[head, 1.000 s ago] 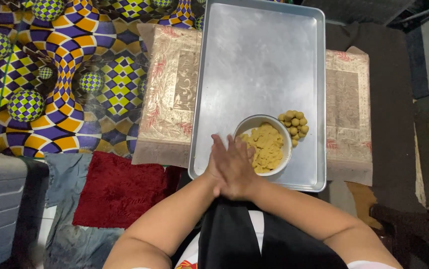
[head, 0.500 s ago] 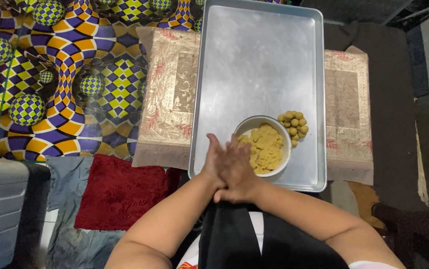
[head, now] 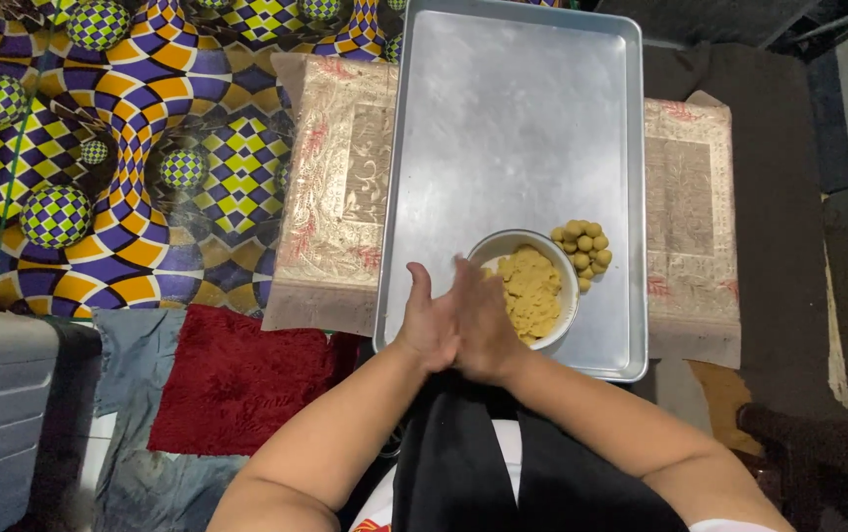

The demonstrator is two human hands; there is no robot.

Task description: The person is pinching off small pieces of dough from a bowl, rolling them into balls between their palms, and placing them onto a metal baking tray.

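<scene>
1. The left hand (head: 427, 325) and the right hand (head: 483, 330) are pressed flat together, palm to palm, just over the near edge of the tray (head: 503, 128).
2. The fingers are straight, not curled. I cannot tell if a bit of dough is squeezed between the palms, because it would be hidden.
3. A moment ago the hands were pressed together in the same spot. Now the fingers point a little differently, so the palms seem to be rubbing back and forth.
4. That looks like rolling, but no new ball has dropped yet.
5. The bowl (head: 503, 246) sits on the tray, right beside the right hand. It holds yellow dough (head: 532, 291).
6. A small heap of balls (head: 583, 251) lies on the tray, touching the far right side of the bowl. The heap looks the same as before.
7. The tray rests on a gold cloth (head: 340, 187). A red mat (head: 237, 379) lies near the left arm.
</scene>
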